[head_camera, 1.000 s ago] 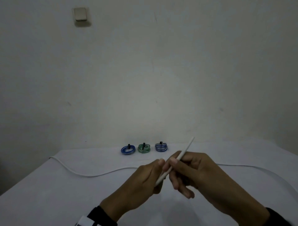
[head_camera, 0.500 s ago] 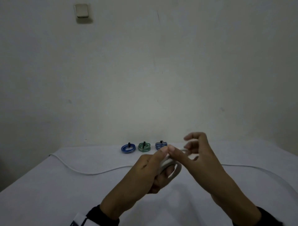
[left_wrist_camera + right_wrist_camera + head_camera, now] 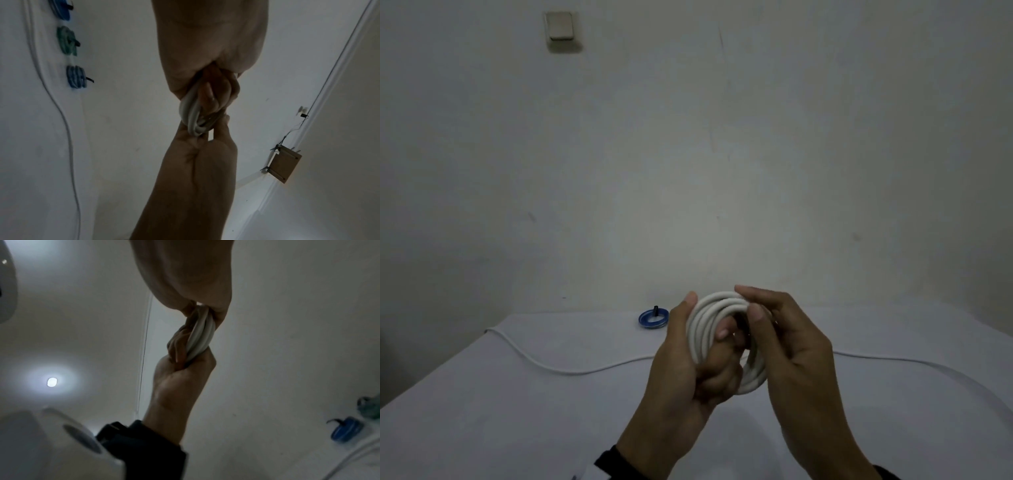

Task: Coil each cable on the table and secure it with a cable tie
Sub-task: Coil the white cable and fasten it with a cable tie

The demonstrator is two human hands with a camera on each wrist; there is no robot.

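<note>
Holding the white cable coil upright above the counter, the left hand has its grip closed, fingers through the loops and thumb over the rim. The right hand pinches the coil's far side. Beyond the coil, a blue coil already tied sits at the counter's back edge; the left-wrist view shows three such bundles. The white cable's loose length trails from the coil across the counter, so winding and tying remain, I judge.

white cable coil: several loops, upright, above table | loose white cable: snaking across table | blue coil: apparently tied, far edge
</note>
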